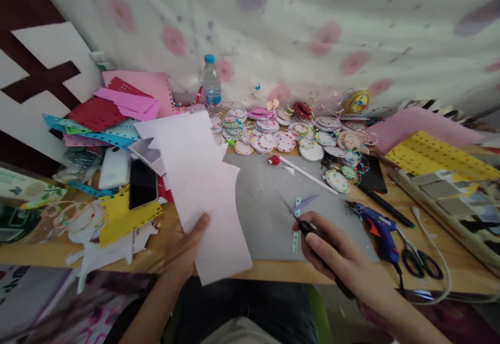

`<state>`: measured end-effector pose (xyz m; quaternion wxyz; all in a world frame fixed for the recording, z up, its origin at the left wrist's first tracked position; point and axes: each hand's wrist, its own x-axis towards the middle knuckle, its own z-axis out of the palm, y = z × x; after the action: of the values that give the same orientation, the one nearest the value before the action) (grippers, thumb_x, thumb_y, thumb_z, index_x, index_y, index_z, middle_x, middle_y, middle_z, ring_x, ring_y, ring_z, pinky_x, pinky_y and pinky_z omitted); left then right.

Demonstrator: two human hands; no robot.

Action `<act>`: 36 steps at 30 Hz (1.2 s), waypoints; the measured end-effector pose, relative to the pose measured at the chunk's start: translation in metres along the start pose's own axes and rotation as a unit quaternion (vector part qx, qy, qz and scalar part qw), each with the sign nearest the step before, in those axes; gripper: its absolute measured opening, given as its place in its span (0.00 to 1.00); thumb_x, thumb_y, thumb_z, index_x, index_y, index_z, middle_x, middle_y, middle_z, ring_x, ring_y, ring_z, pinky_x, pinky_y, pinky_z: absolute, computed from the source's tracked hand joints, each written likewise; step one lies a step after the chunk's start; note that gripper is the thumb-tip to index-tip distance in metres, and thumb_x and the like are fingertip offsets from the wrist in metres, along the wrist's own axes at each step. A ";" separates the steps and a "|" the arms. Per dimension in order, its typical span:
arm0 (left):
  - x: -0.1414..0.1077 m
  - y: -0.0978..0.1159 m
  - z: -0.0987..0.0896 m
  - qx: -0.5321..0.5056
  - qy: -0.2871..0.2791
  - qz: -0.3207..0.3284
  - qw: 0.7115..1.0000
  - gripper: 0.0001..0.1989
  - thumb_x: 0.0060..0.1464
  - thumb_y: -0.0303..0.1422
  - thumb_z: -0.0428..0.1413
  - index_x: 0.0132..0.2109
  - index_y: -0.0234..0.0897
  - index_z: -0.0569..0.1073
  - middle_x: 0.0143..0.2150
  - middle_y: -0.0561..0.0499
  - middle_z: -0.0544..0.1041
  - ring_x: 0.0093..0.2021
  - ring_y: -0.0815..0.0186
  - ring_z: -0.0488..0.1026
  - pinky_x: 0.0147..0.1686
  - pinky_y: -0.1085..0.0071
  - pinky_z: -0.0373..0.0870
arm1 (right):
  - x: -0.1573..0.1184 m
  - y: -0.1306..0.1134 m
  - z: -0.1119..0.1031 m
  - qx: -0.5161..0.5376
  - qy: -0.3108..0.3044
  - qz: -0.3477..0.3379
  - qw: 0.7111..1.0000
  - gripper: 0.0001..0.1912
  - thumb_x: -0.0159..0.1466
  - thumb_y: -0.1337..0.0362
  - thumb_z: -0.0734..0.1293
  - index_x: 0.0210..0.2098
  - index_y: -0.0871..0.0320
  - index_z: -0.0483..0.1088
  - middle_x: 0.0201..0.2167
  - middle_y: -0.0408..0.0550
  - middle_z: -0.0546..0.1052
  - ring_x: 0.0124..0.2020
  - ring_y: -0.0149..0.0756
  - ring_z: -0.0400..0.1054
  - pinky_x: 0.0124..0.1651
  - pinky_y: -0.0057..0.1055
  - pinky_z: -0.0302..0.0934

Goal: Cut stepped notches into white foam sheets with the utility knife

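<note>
The left hand point(186, 247) is blurred, its fingers mostly hidden behind the paper point(207, 193). The right hand point(332, 247) covers part of its scissors point(303, 224). The top edge cuts the curtain point(297, 5).

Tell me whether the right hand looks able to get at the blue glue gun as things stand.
Probably yes: the blue glue gun lies uncovered to the right of the right hand, though that hand would likely have to put down the scissors it holds first.

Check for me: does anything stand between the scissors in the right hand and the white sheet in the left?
Nothing visible: only grey mat shows between the scissors and the white sheet. The patterned strip lies by the blades, outside that gap.
</note>
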<state>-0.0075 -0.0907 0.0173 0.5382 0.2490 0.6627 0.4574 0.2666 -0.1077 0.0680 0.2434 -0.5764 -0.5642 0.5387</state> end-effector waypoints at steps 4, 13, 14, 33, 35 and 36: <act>-0.001 0.020 0.011 0.085 0.059 0.150 0.983 0.16 0.45 0.41 0.63 0.38 0.36 0.77 0.40 0.47 0.81 0.43 0.57 0.76 0.42 0.67 0.74 | 0.007 -0.019 0.005 0.133 0.016 0.021 0.991 0.24 0.61 0.44 0.62 0.48 0.54 0.58 0.24 0.36 0.64 0.16 0.24 0.53 0.18 0.23 0.48; 0.006 0.066 0.021 0.111 0.070 0.310 0.942 0.17 0.39 0.41 0.66 0.36 0.37 0.78 0.36 0.47 0.81 0.39 0.56 0.78 0.39 0.64 0.78 | 0.020 -0.060 0.001 0.001 -0.023 -0.039 0.999 0.18 0.69 0.49 0.51 0.51 0.54 0.55 0.22 0.36 0.66 0.18 0.27 0.62 0.21 0.24 0.59; 0.005 0.074 0.021 0.110 0.083 0.343 0.929 0.17 0.39 0.41 0.66 0.37 0.38 0.78 0.36 0.48 0.81 0.39 0.56 0.78 0.38 0.64 0.78 | 0.021 -0.066 0.001 -0.022 -0.033 -0.044 0.998 0.19 0.70 0.51 0.50 0.55 0.53 0.53 0.23 0.36 0.66 0.17 0.27 0.62 0.19 0.23 0.58; -0.020 0.088 0.033 0.172 0.104 0.563 0.801 0.13 0.50 0.26 0.61 0.44 0.45 0.78 0.35 0.55 0.81 0.38 0.66 0.78 0.42 0.71 0.77 | 0.032 -0.107 0.018 -0.527 0.005 -0.117 0.842 0.10 0.65 0.66 0.57 0.46 0.60 0.61 0.29 0.51 0.77 0.28 0.47 0.74 0.20 0.35 0.37; -0.021 0.085 0.033 0.163 0.112 0.566 0.800 0.14 0.50 0.26 0.61 0.44 0.45 0.78 0.35 0.56 0.81 0.38 0.66 0.78 0.42 0.71 0.77 | 0.034 -0.106 0.020 -0.549 -0.005 -0.121 0.827 0.14 0.63 0.69 0.58 0.49 0.62 0.59 0.29 0.50 0.76 0.27 0.47 0.74 0.19 0.35 0.37; -0.021 0.084 0.033 0.157 0.117 0.566 0.801 0.14 0.50 0.25 0.61 0.43 0.45 0.78 0.36 0.56 0.81 0.38 0.66 0.79 0.42 0.71 0.77 | 0.035 -0.107 0.021 -0.558 -0.010 -0.117 0.822 0.16 0.62 0.70 0.58 0.50 0.63 0.59 0.28 0.50 0.76 0.26 0.47 0.74 0.19 0.35 0.37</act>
<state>0.0161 -0.0585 0.1004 0.0551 0.6053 0.5248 0.5960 0.1992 -0.0568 0.1446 -0.0646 -0.5378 -0.8340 0.1053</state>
